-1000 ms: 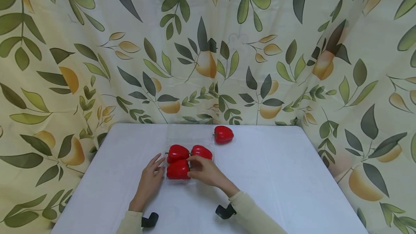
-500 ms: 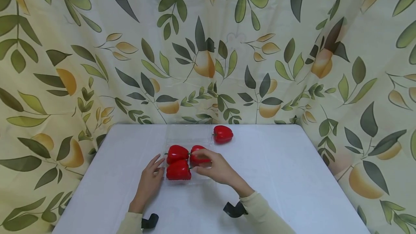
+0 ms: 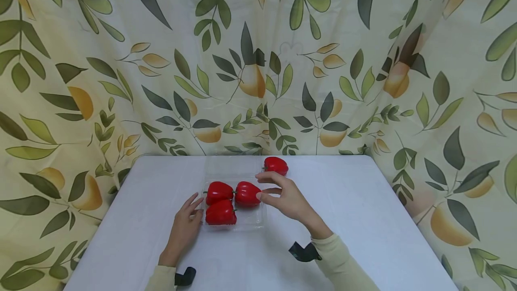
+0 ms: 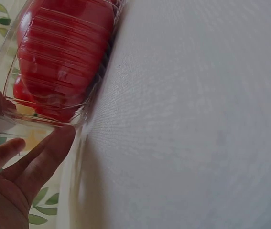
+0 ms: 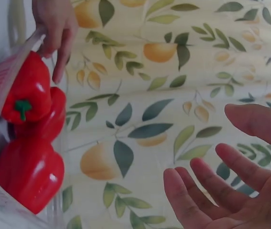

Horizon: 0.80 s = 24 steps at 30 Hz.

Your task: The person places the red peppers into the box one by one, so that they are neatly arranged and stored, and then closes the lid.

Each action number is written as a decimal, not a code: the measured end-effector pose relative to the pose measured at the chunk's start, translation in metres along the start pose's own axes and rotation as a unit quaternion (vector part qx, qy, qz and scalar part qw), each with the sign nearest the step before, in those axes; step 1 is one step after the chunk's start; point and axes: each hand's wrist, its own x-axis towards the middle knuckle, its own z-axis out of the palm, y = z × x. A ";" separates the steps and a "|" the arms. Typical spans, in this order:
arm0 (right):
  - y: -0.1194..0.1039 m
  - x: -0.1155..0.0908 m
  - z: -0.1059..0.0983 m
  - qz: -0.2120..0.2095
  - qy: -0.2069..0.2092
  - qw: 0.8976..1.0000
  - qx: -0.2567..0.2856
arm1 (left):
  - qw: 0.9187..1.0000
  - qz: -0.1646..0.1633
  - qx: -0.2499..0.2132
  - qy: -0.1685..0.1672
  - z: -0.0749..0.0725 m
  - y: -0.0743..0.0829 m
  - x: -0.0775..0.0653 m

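Observation:
Three red bell peppers sit in a clear plastic clamshell container (image 3: 251,221): a back-left pepper (image 3: 219,192), a front-left pepper (image 3: 220,213) and a back-right pepper (image 3: 246,194). My left hand (image 3: 186,227) touches the container's left side with extended fingers; the left wrist view shows its fingertips (image 4: 66,136) right at the plastic wall. Beyond the container's right rear lies a fourth bell pepper (image 3: 276,165), loose on the table. My right hand (image 3: 288,197) hovers at the container's right side, fingers spread and holding nothing. Its thumb tip overlaps the back-right pepper in the head view.
The container's lid (image 3: 232,165) is folded back flat toward the far table edge. A white-covered table (image 3: 343,219) carries everything, with a leaf-and-fruit patterned curtain (image 3: 274,116) behind it. Black wrist mounts (image 3: 304,252) hang by both sleeves.
My right hand has let go of the front-left pepper, drawn back and moved right and up toward the loose one, its fingers spreading. The left hand stays at the container's side.

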 end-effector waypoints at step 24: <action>0.055 0.026 -0.053 0.109 0.051 0.993 -0.005 | 1.000 0.014 0.003 0.004 -0.002 -0.002 0.001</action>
